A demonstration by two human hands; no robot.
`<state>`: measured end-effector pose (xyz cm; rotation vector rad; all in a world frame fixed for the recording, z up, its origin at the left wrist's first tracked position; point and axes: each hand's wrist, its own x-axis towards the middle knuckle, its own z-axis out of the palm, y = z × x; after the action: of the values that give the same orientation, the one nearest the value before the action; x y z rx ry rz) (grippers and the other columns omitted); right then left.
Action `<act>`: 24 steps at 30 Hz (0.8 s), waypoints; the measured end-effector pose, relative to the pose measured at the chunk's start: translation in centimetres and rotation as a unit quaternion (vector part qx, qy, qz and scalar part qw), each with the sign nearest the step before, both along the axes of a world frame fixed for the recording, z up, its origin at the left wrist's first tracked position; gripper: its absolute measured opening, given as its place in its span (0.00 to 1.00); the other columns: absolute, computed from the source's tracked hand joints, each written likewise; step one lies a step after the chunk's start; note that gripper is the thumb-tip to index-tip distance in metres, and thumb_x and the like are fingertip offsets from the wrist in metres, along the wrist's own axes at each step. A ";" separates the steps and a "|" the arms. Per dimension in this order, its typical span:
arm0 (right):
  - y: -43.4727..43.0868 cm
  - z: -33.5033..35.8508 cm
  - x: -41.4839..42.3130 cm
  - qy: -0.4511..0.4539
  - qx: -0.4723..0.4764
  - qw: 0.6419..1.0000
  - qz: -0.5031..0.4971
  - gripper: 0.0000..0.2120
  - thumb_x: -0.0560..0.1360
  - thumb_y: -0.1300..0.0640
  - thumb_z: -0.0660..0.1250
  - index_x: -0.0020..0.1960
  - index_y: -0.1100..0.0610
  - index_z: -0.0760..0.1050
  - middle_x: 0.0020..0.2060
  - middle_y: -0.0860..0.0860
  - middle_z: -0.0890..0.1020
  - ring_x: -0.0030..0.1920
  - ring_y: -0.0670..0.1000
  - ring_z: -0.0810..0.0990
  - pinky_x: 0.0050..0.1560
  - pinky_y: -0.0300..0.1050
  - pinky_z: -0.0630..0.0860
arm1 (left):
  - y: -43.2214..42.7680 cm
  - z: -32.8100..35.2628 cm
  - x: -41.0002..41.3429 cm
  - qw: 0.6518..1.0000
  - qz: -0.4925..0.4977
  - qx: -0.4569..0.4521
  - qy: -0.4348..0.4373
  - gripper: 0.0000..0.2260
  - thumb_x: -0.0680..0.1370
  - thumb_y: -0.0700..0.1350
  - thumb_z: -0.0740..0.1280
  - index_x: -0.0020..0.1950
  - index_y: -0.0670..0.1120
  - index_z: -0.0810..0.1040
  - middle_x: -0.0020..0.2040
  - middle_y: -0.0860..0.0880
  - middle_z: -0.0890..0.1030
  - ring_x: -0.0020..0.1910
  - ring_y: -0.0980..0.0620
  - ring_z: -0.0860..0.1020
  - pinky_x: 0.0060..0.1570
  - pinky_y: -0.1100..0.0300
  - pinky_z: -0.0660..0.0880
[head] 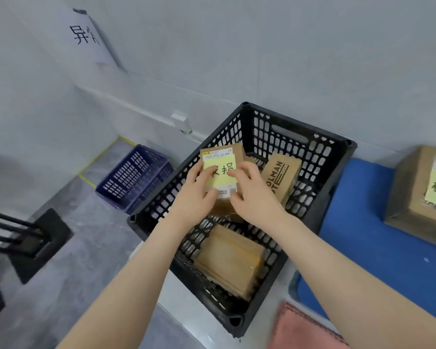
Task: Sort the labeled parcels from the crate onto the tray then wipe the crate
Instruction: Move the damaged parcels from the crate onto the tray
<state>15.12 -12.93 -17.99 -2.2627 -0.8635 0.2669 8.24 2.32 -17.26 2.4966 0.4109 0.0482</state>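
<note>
grey wall, white counter: both hands on a labeled parcel in the crate

grey wall panels run behind the white counter (184,301), with a paper sign (86,34) taped up high. at the counter's left edge sits the black crate (337,157). over its far left corner my left hand (196,195) and right hand (252,192) both grip the labeled parcel (220,172), fingers curled round its left and right edges, thumbs on its yellow note. it looks tilted, though i can't tell if it rests on anything below. a printed carton (281,177) leans near the crate's right wall and a plain parcel (229,258) lies at its near end. just right of the crate is the blue tray (358,222), with a second labeled parcel (418,195) at its far right. a pink cloth (305,328) lies at the counter's near edge. a blue basket (134,180) sits on the floor, left.
</note>
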 end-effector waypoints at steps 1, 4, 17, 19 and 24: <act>0.2 -0.3 0.2 0.007 -0.002 1.000 -0.004 0.22 0.77 0.57 0.61 0.71 0.54 0.65 0.70 0.47 0.58 0.45 0.46 0.72 0.48 0.39 0.73 | 0.3 -0.4 0.1 1.000 -0.006 -0.005 0.000 0.24 0.79 0.47 0.57 0.76 0.53 0.60 0.78 0.55 0.50 0.67 0.52 0.68 0.53 0.61 0.68; 0.7 -0.8 0.8 0.024 0.011 1.000 -0.012 0.23 0.77 0.57 0.62 0.71 0.54 0.65 0.71 0.46 0.57 0.48 0.45 0.73 0.51 0.39 0.73 | 0.6 -1.2 0.3 0.999 -0.018 -0.031 -0.015 0.23 0.80 0.47 0.57 0.76 0.54 0.59 0.78 0.56 0.48 0.66 0.55 0.69 0.49 0.68 0.66; -4.5 4.2 -1.2 -0.073 0.116 0.987 -0.082 0.21 0.73 0.55 0.63 0.66 0.51 0.71 0.68 0.43 0.61 0.66 0.50 0.67 0.58 0.49 0.76 | -4.0 3.3 -0.3 0.980 -0.064 0.047 -0.184 0.25 0.74 0.51 0.54 0.71 0.53 0.68 0.76 0.55 0.56 0.59 0.57 0.74 0.37 0.74 0.65; -7.6 5.7 -1.9 -0.092 0.130 0.981 -0.114 0.20 0.72 0.55 0.63 0.64 0.51 0.71 0.67 0.43 0.61 0.65 0.49 0.68 0.57 0.49 0.76 | -6.7 4.7 0.1 0.973 -0.094 0.044 -0.208 0.24 0.73 0.50 0.54 0.70 0.53 0.68 0.76 0.55 0.57 0.62 0.58 0.71 0.38 0.69 0.70; -16.8 9.4 -4.0 -0.119 0.159 0.959 -0.205 0.19 0.71 0.57 0.64 0.62 0.49 0.73 0.66 0.41 0.63 0.58 0.50 0.70 0.54 0.46 0.74 | -15.8 8.2 1.7 0.952 -0.156 0.019 -0.264 0.24 0.72 0.48 0.55 0.68 0.54 0.70 0.76 0.56 0.58 0.59 0.65 0.69 0.37 0.55 0.77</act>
<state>11.13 -29.73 -8.58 -2.1285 -0.4890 -0.3184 9.94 -13.51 -9.09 2.4291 -0.2098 0.5854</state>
